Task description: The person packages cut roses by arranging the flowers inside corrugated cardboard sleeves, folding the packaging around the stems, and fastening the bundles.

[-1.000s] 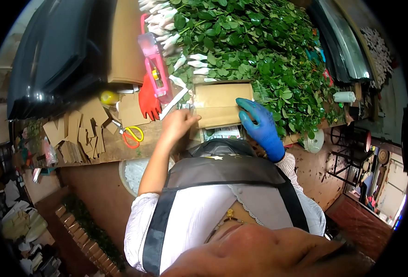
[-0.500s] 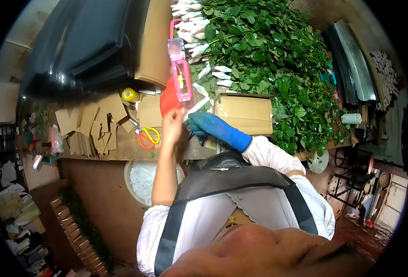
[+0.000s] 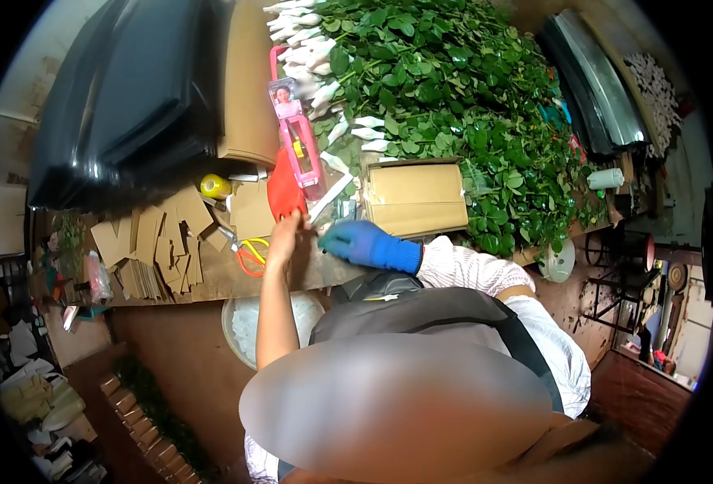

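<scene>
My bare left hand [image 3: 285, 235] is at the lower end of a red glove [image 3: 284, 189], its fingers closed on the glove's edge. To its right, my right hand [image 3: 360, 244] wears a blue and green glove; its fingers are curled together, and what they hold, if anything, is hidden. A closed cardboard box [image 3: 415, 198] lies just beyond the right hand. Beside the red glove stands a pink tape dispenser [image 3: 302, 153]. A white strip [image 3: 331, 199] lies between the dispenser and the box.
Scissors [image 3: 252, 254], a yellow tape roll [image 3: 215, 186] and cardboard pieces [image 3: 159, 246] lie on the left of the table [image 3: 211, 284]. Leafy stems [image 3: 453, 89] with white-wrapped heads [image 3: 312, 56] cover the back right. Black sheets [image 3: 131, 105] are stacked back left. A white tub [image 3: 248, 323] is below.
My left hand has gone from the box's left side to the red glove. The gloved right hand has left the box's right end and moved left, near the bare hand. The view has shifted.
</scene>
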A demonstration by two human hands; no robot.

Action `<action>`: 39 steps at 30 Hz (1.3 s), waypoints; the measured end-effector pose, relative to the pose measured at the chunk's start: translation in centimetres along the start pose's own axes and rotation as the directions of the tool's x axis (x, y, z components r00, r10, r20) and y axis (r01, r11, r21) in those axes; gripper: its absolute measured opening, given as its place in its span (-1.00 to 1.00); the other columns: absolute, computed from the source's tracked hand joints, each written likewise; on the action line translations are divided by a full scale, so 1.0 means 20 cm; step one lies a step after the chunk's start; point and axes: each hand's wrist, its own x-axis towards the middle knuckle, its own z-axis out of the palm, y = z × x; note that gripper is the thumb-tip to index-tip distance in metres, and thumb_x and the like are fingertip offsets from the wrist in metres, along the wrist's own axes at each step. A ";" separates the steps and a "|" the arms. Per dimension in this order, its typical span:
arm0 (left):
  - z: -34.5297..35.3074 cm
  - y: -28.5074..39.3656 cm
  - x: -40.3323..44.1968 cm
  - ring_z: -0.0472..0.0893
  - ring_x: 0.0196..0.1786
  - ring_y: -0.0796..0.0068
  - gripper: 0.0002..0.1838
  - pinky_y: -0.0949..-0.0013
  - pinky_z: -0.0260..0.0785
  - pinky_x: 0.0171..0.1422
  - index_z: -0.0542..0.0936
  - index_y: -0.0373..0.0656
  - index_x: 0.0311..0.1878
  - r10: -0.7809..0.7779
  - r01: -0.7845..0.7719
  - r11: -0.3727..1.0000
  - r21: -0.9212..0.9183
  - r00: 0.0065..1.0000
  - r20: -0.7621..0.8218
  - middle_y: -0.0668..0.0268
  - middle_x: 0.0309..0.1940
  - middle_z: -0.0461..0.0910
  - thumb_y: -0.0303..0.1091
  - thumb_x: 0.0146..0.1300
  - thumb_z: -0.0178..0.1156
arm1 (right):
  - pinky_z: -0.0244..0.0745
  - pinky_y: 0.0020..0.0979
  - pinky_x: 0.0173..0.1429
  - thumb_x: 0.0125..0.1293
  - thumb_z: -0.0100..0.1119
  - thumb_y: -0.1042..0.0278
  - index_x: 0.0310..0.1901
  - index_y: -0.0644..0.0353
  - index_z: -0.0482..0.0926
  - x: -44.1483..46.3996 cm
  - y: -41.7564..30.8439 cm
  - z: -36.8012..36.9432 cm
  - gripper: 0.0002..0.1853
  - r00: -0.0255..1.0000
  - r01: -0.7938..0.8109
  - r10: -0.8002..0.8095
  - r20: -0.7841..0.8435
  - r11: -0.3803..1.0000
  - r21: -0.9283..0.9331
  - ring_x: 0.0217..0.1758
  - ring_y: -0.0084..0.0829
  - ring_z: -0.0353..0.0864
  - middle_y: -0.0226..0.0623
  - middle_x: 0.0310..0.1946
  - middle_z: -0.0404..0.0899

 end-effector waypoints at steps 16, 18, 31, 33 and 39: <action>0.47 0.31 0.12 0.56 0.01 0.44 -0.80 0.40 0.36 0.14 0.79 -0.09 -0.10 0.728 -0.729 0.647 0.226 0.678 0.101 0.29 -0.11 0.66 -0.25 0.31 0.32 | 0.57 -0.30 0.08 0.43 0.13 0.17 -0.03 0.14 0.71 -0.48 -0.22 -0.47 -0.72 0.963 -0.213 0.132 0.234 0.906 0.367 -0.08 -0.28 0.73 -0.18 -0.11 0.74; 0.70 0.52 0.02 0.44 0.25 0.22 -0.82 0.20 0.23 0.34 0.80 0.02 -0.11 0.824 -0.782 0.380 0.494 0.529 0.204 0.18 0.12 0.57 -0.25 0.25 0.34 | 0.53 -0.37 0.19 0.47 0.16 0.18 0.07 0.21 0.69 -0.65 -0.22 -0.68 -0.68 0.992 -0.095 0.047 0.116 0.883 0.460 0.00 -0.36 0.70 -0.25 -0.05 0.74; 1.69 0.56 0.42 0.23 0.49 -0.10 -0.47 -0.06 0.09 0.54 0.42 -0.19 0.36 0.705 -0.684 0.012 0.729 0.523 0.479 -0.01 0.37 0.37 -0.31 0.34 0.15 | 0.62 -0.28 0.17 0.55 0.04 0.07 0.04 0.33 0.57 -1.32 0.30 -0.61 -0.59 0.710 -0.217 0.657 -0.253 0.546 0.809 0.01 -0.27 0.72 -0.08 0.00 0.67; 1.62 0.63 0.39 0.27 0.46 -0.09 -0.50 0.02 0.14 0.51 0.43 -0.21 0.33 0.771 -0.842 0.177 0.510 0.441 0.460 -0.01 0.32 0.42 -0.33 0.34 0.17 | 0.63 -0.27 0.17 0.53 0.08 0.08 0.02 0.34 0.58 -1.33 0.35 -0.51 -0.60 0.706 -0.260 0.689 -0.166 0.470 0.843 -0.02 -0.27 0.72 -0.10 -0.05 0.68; 1.34 0.74 0.30 0.52 0.06 0.13 -0.75 0.20 0.33 0.22 0.61 -0.18 0.04 0.918 -0.901 0.251 0.355 0.338 0.209 0.17 -0.05 0.60 -0.45 0.30 0.22 | 0.62 -0.29 -0.01 0.44 0.19 0.13 0.01 0.29 0.61 -1.16 1.04 -0.35 -0.64 0.633 -0.607 0.712 -0.305 0.700 0.375 -0.18 -0.30 0.72 -0.18 -0.13 0.72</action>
